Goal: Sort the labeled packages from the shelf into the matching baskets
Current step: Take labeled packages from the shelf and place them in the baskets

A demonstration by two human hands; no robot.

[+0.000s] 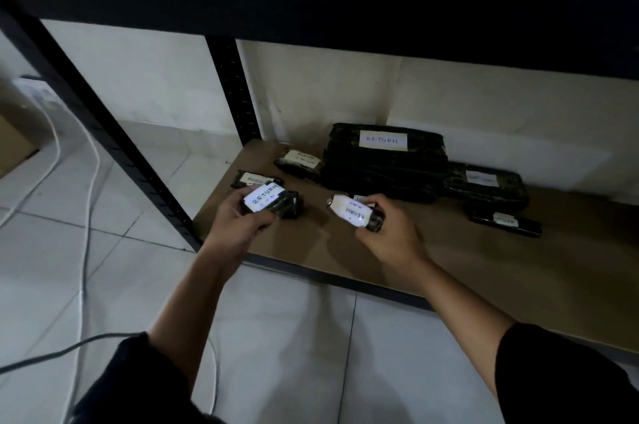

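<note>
Midway, by the look of it, through a sorting job, a person crouches at the lowest shelf (449, 250) of a dark metal rack with a small black-wrapped package in each hand. The left hand (235, 219) has its fingers curled round a package whose white label reads RETURN (268, 200); the right hand (390, 230) grips a second small package (356, 212) whose label is too blurred to read. Both packages are lifted just above the brown shelf board, near its front left corner — neither has reached a basket, and no basket shows in the frame, so how many have already been sorted cannot be judged. At least five packages remain on the shelf: a large one marked RETURN (383, 160) near the back, two small ones (297, 162) to its left, a long flat one (484, 188) touching its right side and a slim one (505, 221) in front of that — their labels mostly illegible. Much of the task therefore appears still to be done. Around the rack, pale floor tiles (294, 337) run to a white wall; white cables (90, 181) and a darker cable trail across the floor at left, beside a cardboard box corner (14, 143). The light is dim.
</note>
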